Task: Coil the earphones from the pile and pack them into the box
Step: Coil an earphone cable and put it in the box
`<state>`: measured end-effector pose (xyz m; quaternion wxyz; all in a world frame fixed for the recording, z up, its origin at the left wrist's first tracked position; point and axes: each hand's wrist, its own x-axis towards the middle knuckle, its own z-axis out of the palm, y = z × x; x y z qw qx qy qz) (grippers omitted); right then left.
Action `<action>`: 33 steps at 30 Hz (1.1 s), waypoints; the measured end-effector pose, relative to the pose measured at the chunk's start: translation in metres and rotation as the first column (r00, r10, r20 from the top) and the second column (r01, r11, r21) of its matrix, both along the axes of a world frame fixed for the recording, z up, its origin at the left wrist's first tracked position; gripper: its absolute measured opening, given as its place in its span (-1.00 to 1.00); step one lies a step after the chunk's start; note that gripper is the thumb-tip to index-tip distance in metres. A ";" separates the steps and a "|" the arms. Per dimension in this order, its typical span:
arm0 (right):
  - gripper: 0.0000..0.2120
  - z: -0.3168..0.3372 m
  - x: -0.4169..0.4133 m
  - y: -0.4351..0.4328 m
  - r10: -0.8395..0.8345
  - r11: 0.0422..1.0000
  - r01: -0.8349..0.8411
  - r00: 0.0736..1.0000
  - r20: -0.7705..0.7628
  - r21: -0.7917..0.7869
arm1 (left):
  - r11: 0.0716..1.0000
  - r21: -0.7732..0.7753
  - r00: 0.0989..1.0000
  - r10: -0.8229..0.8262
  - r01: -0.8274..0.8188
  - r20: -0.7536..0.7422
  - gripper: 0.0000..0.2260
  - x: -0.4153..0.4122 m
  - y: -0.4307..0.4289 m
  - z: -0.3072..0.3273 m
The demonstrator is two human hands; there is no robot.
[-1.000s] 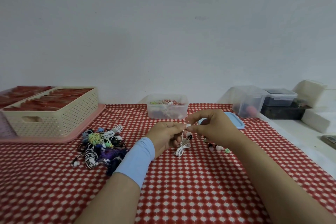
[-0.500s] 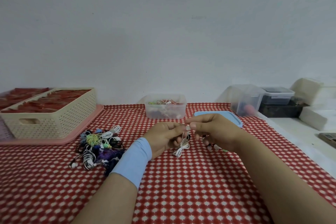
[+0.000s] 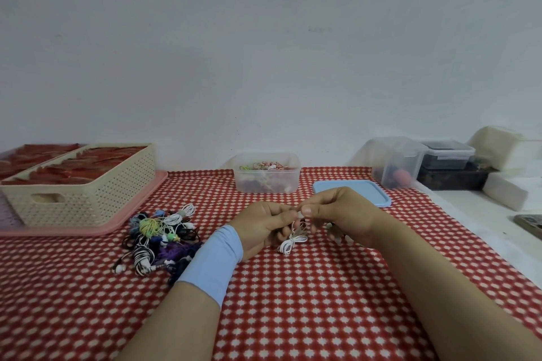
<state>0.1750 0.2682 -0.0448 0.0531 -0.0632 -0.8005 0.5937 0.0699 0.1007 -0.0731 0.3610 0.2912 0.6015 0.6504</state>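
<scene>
Mid-coil here: left hand [image 3: 265, 223] and right hand [image 3: 337, 214] both have their grip pinched on the white earphones [image 3: 293, 240] (loops dangling), so next it needs dropping into the box [image 3: 267, 173].

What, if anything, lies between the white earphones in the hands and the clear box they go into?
Nothing visible. The white earphones hang from both hands, and only bare tablecloth separates them from the open clear box. Its blue lid lies off to the right, clear of that path.
</scene>
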 end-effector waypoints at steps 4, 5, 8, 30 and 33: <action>-0.85 0.003 0.000 0.000 -0.008 0.997 0.004 0.999 -0.043 -0.078 | 0.999 0.046 0.999 0.007 -0.009 0.048 -0.85 0.001 0.002 0.003; -0.87 0.002 0.000 0.000 -0.013 0.997 0.009 0.998 -0.059 -0.082 | 0.998 0.055 0.998 0.003 -0.006 0.063 -0.84 0.002 0.002 0.004; -0.88 -0.001 -0.003 -0.002 -0.056 0.998 0.053 0.994 -0.094 -0.035 | 0.999 0.046 0.998 0.010 -0.012 0.055 -0.85 0.003 0.000 0.005; -0.56 0.002 -0.030 -0.012 -0.025 0.522 -0.026 0.999 0.046 0.853 | 0.933 0.114 0.904 0.360 -0.343 -0.229 -0.81 -0.011 -0.019 0.016; -0.75 -0.003 -0.040 -0.014 -0.012 0.485 -0.024 0.999 0.034 0.874 | 0.930 0.081 0.895 0.366 -0.357 -0.254 -0.81 -0.015 -0.024 0.015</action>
